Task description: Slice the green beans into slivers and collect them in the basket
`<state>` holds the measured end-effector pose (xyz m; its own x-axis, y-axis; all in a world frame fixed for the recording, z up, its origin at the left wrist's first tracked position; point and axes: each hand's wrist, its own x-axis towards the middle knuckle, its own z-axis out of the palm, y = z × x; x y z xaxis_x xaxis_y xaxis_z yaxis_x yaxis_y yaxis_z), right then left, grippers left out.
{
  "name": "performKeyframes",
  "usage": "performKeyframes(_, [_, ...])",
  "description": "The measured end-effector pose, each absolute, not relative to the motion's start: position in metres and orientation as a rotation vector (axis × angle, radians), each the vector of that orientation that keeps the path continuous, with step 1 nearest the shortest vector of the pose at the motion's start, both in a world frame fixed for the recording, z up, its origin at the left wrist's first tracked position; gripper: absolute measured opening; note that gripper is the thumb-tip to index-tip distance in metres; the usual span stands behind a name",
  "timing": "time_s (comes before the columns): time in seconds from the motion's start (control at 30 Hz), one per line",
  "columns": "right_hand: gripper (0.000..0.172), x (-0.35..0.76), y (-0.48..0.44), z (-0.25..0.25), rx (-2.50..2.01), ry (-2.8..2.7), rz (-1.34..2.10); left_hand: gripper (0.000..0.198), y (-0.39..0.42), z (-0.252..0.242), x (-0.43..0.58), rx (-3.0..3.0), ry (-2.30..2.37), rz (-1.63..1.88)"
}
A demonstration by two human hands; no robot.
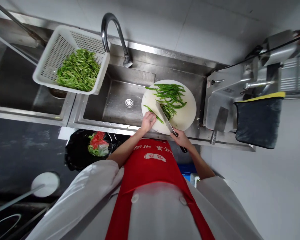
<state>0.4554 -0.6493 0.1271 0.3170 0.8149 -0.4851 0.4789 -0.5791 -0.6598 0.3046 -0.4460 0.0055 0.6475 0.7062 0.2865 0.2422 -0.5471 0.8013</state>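
Observation:
My right hand (180, 138) is wrapped round the black handle of a kitchen knife (165, 119), its blade slanting up and left over a round white cutting board (187, 116). At the board's near left edge, the curled fingers of my left hand (148, 122) press on a long green chili pepper (159, 119) left of the blade. Cut green pepper strips (169, 111) lie close along the blade's right side. Behind them is a loose pile of whole green chili peppers (168, 90). The fingertips of my left hand are partly hidden.
Left of the board is a steel sink (120, 96) under a curved faucet (112, 26). A white plastic basket (48, 63) holds cut green strips. A cleaver (220, 120) and a dark cloth pouch (258, 121) are at right. A black-lined bin (76, 150) stands below left.

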Motion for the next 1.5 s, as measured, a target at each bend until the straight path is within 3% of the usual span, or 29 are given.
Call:
performKeyframes(0.17, [0.040,0.455,-0.648,0.121,-2.445,-1.379,1.072,0.024,-0.449,-0.016,0.316,2.267,0.458,0.569])
performKeyframes(0.33, [0.044,0.443,-0.645,0.125,-2.645,-1.541,1.071,0.025,-0.448,-0.016,0.316,2.266,0.450,0.516])
performKeyframes(0.97, [0.043,0.451,-0.592,0.117,-2.554,-1.626,1.075,0.023,-0.447,-0.024,0.310,2.341,0.378,0.629])
performKeyframes(1.5, [0.045,0.432,-0.576,0.124,-2.727,-1.539,1.071,0.021,-0.395,-0.022,0.299,2.450,0.411,0.497])
